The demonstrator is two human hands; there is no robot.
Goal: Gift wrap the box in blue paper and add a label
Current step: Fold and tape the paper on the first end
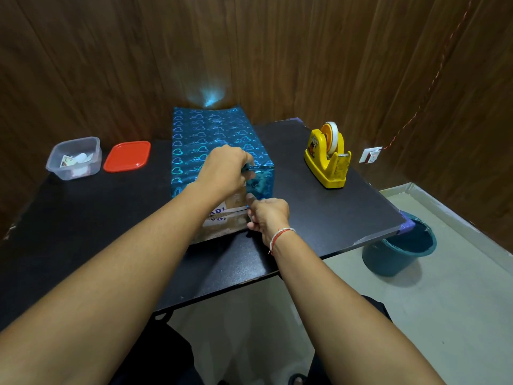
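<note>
The box (pixel 222 218) is stood mid-surface, its top and sides covered in blue paper (pixel 205 134), its near cardboard end still bare. A paper flap at the near right corner is pinched by the left hand (pixel 226 166); the right hand (pixel 268 215) is curled at that corner, its grip's contents hidden. A yellow tape dispenser (pixel 327 157) is seen to the right, a clear container (pixel 74 158) and red lid (pixel 127 156) to the left.

The hands (pixel 244 195) hide part of the box's (pixel 224 218) bare end, cutting off its printed lettering
</note>
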